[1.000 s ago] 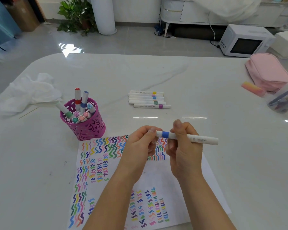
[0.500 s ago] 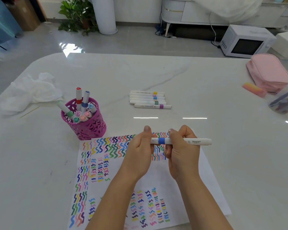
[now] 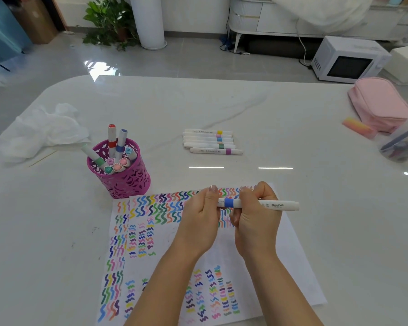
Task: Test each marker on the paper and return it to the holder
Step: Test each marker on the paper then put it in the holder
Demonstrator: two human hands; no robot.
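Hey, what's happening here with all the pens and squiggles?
A person holds one white marker with a blue band level above the paper, which is covered in coloured squiggles. The left hand grips one end, the right hand the barrel. Other markers stand in the pink holder; a row of loose markers lies farther back on the table.

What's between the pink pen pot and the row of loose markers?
Nothing: in the head view, only bare white marble tabletop separates the magenta perforated holder from the white loose markers.
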